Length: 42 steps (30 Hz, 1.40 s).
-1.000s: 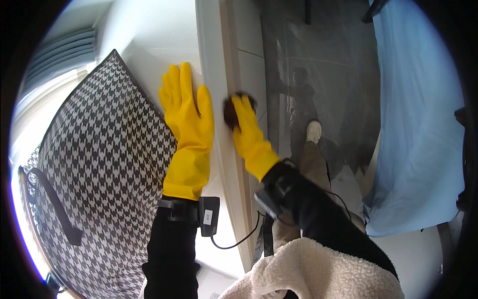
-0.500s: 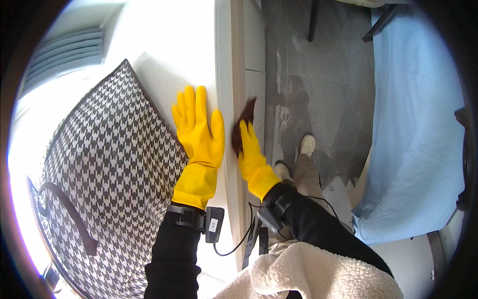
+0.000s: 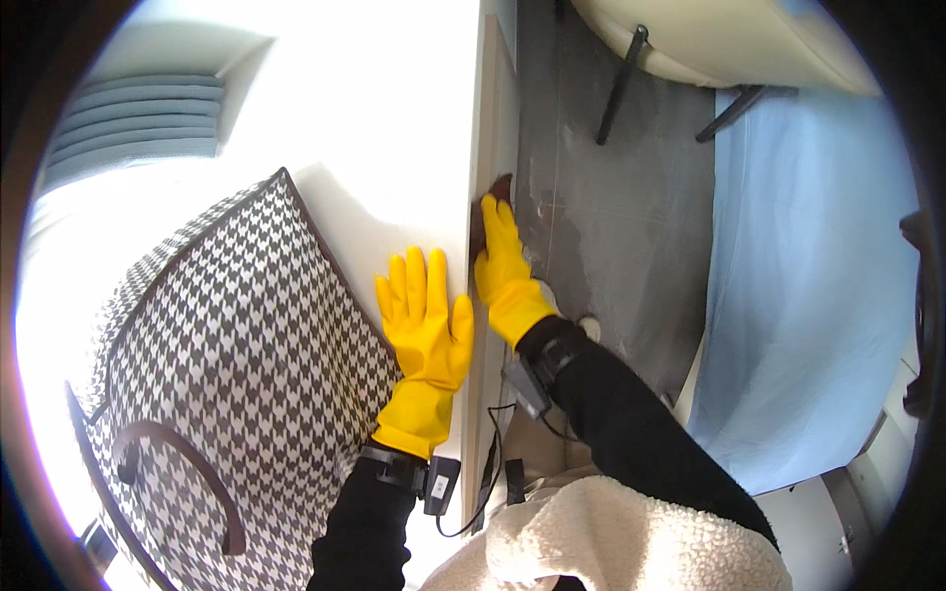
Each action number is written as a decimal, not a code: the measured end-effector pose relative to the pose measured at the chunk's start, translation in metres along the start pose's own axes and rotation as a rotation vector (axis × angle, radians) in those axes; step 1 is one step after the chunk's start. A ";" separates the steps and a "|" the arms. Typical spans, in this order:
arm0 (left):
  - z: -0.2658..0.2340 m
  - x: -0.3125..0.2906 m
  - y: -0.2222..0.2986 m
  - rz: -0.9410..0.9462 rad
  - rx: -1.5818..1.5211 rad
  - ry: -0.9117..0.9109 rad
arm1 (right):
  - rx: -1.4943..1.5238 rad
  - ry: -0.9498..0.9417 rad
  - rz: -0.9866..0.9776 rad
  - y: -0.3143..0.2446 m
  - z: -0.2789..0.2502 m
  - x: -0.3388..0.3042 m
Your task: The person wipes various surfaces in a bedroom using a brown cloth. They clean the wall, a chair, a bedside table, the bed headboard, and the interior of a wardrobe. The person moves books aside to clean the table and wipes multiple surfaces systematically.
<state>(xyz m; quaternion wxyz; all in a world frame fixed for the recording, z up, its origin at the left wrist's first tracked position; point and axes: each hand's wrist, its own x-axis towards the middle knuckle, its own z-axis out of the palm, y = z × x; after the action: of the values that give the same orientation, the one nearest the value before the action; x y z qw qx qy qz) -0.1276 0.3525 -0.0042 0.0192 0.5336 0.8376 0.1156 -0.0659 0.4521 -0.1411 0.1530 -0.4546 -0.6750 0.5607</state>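
Observation:
Both my hands wear yellow rubber gloves. My left hand (image 3: 424,340) lies flat on the white surface (image 3: 394,118), fingers spread and holding nothing, close beside the houndstooth bag (image 3: 246,335). Against the upright side of that surface, my right hand (image 3: 507,276) presses a dark brown cloth (image 3: 478,231). Its fingers lie over the cloth, of which only parts show around the glove.
The black-and-white bag has a brown handle (image 3: 207,473). Behind it sits a pleated grey-blue stack (image 3: 143,118). Over the grey floor (image 3: 641,197), a cream chair (image 3: 729,39) with dark legs stands far right, near a hanging light-blue cloth (image 3: 808,276).
My right hand has slid the brown cloth farther away along the side. The view has shifted, so the bag and my left hand appear lower, and more of the chair shows.

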 end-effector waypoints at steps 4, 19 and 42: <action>-0.003 0.002 0.001 -0.035 0.001 -0.022 | 0.042 0.091 -0.036 -0.022 -0.012 0.081; -0.005 0.003 -0.001 -0.047 0.023 -0.195 | 0.087 -0.273 0.079 0.007 -0.024 -0.024; -0.011 0.027 0.008 -0.007 0.037 -0.155 | 0.221 -0.510 0.180 0.049 -0.078 0.078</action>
<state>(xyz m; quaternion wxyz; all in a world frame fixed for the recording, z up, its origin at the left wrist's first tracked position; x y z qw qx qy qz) -0.1341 0.3777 0.0105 0.0745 0.5385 0.8373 0.0583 -0.0308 0.5597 -0.1835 -0.0235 -0.3374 -0.5835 0.7383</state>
